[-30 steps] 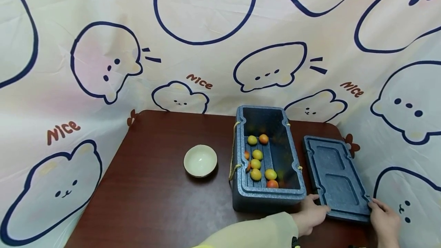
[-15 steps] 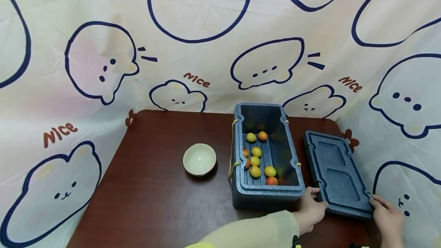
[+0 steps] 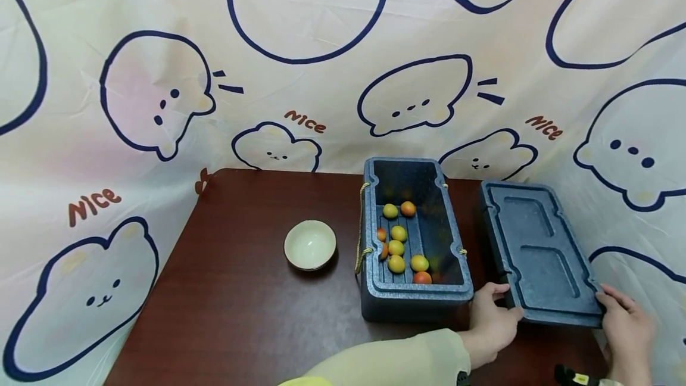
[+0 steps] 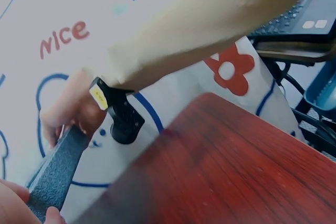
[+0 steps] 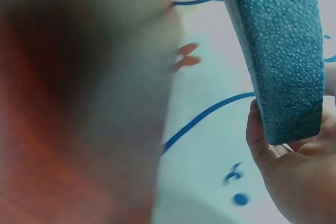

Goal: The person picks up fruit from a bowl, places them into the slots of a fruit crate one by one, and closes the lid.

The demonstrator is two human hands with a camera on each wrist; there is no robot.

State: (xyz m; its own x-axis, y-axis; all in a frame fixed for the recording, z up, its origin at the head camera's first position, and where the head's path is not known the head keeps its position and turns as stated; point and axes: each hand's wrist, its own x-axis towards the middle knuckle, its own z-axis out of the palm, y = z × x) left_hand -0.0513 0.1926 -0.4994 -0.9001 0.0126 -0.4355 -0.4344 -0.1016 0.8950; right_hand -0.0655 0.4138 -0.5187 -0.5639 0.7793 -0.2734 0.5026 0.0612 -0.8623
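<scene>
A dark blue-grey foam box lid [image 3: 557, 276] with two recessed panels is held by its near end, tilted, at the table's right side. My left hand [image 3: 492, 323] grips its left edge, with thumb and fingers on either side. On the opposite edge, my right hand [image 3: 628, 326] grips the near right corner. The lid's thick side [image 4: 59, 169] appears between both hands in the left wrist view. In the right wrist view, the fingers and thumb of my right hand [image 5: 302, 177] wrap the lid's lower end [image 5: 286, 61]. Left of the lid stands the uncovered foam box [image 3: 412, 310].
Several small yellow and orange fruits [image 3: 398, 233] lie inside the box, which has rope handles [image 3: 360, 231]. A pale bowl [image 3: 309, 245] sits left of it on the dark red-brown table [image 3: 241, 302]. A patterned cloth [image 3: 300, 88] hangs behind and along the right side.
Both hands have shifted right with the lid. It has moved away from the box and looks raised and turned slightly. The box, fruits and bowl stay put, apart from a slight camera shift.
</scene>
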